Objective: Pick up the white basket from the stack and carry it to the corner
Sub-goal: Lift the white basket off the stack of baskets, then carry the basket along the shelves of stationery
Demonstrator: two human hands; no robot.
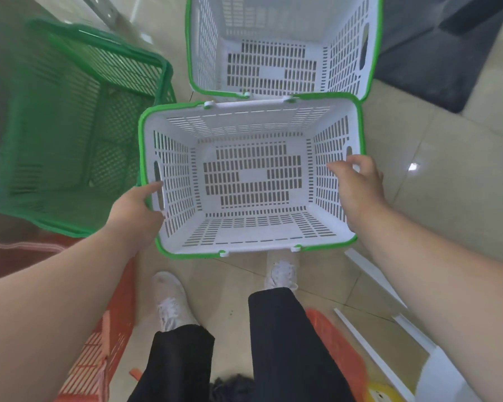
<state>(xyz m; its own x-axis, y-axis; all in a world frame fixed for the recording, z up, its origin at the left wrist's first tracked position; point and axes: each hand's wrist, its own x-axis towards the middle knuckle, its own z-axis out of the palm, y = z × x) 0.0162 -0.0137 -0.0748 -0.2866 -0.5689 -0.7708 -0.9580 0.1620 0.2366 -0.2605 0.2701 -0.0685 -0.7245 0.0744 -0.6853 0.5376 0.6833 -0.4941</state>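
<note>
A white basket point(250, 227) with a green rim hangs level in front of me above the floor, empty. My left hand point(134, 213) grips its left wall at the handle slot. Over the right rim, beside the other slot, curls my right hand point(357, 187), holding that wall. A second white basket point(276, 33) of the same kind stands on the floor just beyond, its near rim touching the held one's far rim.
A green basket point(70, 126) stands to the left. Orange-red baskets point(99, 343) lie by my feet, one on each side. A dark mat point(436, 62) lies at the upper right. White strips point(372, 338) lie on the tiled floor at the right.
</note>
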